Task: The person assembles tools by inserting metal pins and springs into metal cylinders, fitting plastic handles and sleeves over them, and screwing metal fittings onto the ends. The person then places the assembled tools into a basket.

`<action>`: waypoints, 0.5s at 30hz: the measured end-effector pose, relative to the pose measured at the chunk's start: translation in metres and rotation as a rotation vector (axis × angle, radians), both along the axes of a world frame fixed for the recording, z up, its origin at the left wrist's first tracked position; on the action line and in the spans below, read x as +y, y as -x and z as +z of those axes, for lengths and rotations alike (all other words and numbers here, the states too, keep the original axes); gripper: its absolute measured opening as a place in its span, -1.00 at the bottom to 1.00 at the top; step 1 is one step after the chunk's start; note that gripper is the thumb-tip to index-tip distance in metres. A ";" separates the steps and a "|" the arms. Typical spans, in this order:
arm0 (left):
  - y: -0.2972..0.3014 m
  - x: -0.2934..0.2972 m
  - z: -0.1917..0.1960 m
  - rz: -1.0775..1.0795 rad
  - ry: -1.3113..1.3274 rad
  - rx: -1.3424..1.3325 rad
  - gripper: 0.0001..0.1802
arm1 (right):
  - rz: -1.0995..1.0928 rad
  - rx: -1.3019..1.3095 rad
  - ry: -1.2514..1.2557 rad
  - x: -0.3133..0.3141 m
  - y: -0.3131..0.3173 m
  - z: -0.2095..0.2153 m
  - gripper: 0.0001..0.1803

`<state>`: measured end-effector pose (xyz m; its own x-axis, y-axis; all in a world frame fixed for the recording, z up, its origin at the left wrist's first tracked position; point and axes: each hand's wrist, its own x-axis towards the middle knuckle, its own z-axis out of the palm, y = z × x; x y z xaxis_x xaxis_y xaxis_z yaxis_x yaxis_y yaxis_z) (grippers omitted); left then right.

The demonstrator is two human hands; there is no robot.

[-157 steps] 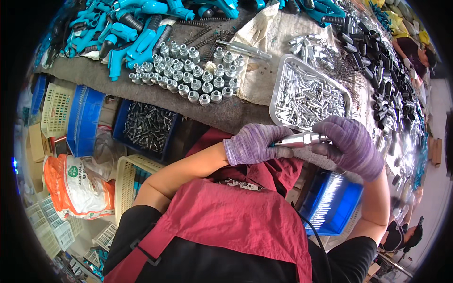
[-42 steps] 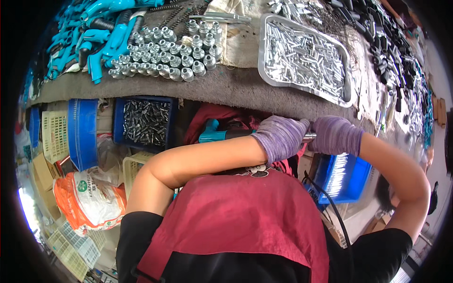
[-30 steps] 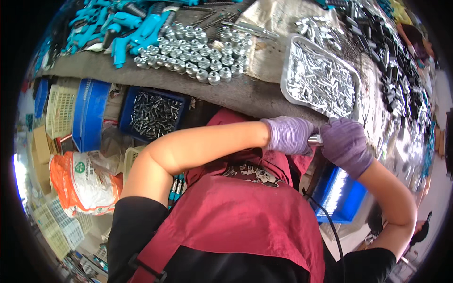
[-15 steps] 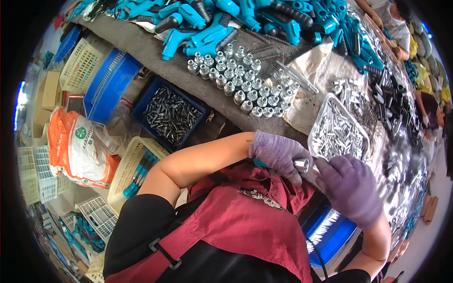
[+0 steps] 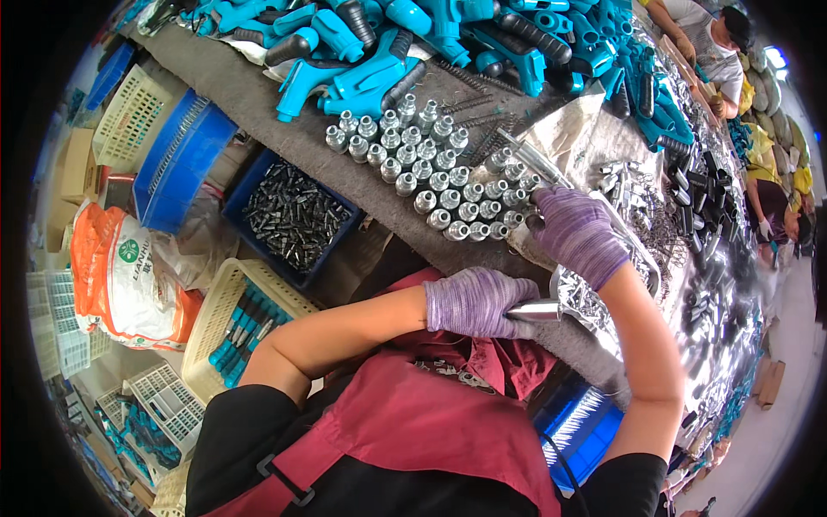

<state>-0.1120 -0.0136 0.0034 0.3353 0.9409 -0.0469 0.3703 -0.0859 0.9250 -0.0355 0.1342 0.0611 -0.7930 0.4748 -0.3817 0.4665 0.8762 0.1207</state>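
Observation:
My left hand [image 5: 481,302], in a purple-grey knitted glove, is wrapped round a shiny metal tube [image 5: 536,310] in front of the apron. The tube's open-looking end points right; the rest is hidden in the fist. My right hand [image 5: 579,231], gloved alike, is stretched over the bench at the right edge of a group of upright silver fittings [image 5: 444,179]. Its fingers are bent together by the outermost fittings, and what they hold, if anything, is hidden. Below that forearm lies a white tray [image 5: 648,252] of small metal pins, partly covered.
Teal tool bodies with black grips [image 5: 370,82] are heaped along the far side. Loose springs [image 5: 465,77] and metal rods [image 5: 527,155] lie near the fittings. A blue bin [image 5: 297,211] of dark metal parts and a cream basket [image 5: 211,345] of teal-handled tools stand left.
My right hand has left the metal tube and reached up to the fittings. My left hand has shifted slightly left and still grips the tube. The view has moved a little.

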 end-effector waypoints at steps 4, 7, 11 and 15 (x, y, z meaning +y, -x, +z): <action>-0.005 -0.006 0.006 0.016 -0.050 0.107 -0.49 | 0.023 0.094 -0.028 -0.003 -0.003 0.005 -0.69; -0.012 -0.014 0.003 0.075 -0.138 0.155 -0.53 | -0.194 0.402 0.166 0.034 -0.021 0.022 -0.78; -0.021 -0.017 -0.002 0.044 -0.226 0.178 -0.53 | 0.091 0.185 -0.234 0.107 -0.051 0.002 -0.77; -0.024 -0.019 0.000 -0.039 -0.335 0.247 -0.54 | 0.198 -0.092 -0.252 0.132 -0.053 -0.016 -0.72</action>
